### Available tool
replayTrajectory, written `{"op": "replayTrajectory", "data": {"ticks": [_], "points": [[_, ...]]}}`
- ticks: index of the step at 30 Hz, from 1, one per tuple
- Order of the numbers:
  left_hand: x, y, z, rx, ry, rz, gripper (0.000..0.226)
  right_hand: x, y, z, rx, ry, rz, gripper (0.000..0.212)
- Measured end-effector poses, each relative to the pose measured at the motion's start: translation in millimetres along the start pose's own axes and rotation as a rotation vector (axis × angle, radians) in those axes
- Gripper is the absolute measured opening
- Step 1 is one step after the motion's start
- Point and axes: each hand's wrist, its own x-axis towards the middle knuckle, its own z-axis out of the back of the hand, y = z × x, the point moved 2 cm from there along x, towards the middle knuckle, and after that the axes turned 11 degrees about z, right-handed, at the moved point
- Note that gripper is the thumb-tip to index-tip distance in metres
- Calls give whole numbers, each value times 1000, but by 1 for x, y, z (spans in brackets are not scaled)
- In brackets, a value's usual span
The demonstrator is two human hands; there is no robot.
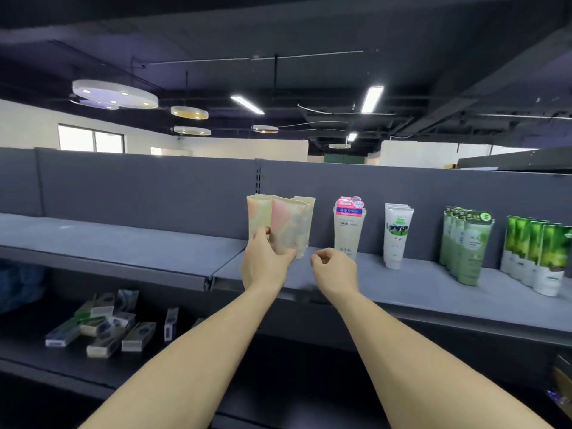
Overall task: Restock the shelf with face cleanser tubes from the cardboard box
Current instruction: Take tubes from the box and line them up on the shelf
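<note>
We face the upper shelf [433, 283], where tube groups stand in a row against the back panel [154, 187]. Leftmost is the cleanser tube cluster [292, 224], with our left hand [264, 264] at its lower front. Our right hand [335, 270] is just right of it, in front of the "Facial" tube stack [348, 227]. Further right stand three more groups (each stacked front to back). Below left, on the lower shelf [46, 366], boxes [102, 326] lie scattered.

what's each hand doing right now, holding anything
Left hand: closed on a pink-and-green cleanser tube standing on the shelf.
Right hand: loosely curled, holding nothing.
</note>
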Motion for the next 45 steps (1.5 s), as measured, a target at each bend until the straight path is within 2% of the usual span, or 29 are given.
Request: {"op": "replayTrajectory", "data": {"ticks": [11,18,30,45], "points": [[73,20,-66,1,112,9,56,59,-24,-52,-15,113,-66,38],[107,30,-91,-11,172,0,57,81,-31,-58,-118,54,-63,40],[131,36,-112,-80,282,-49,60,102,-33,-77,-133,8,-111,41],[131,30,-115,-6,248,-12,66,103,-34,-67,-128,39,-99,45]]}}
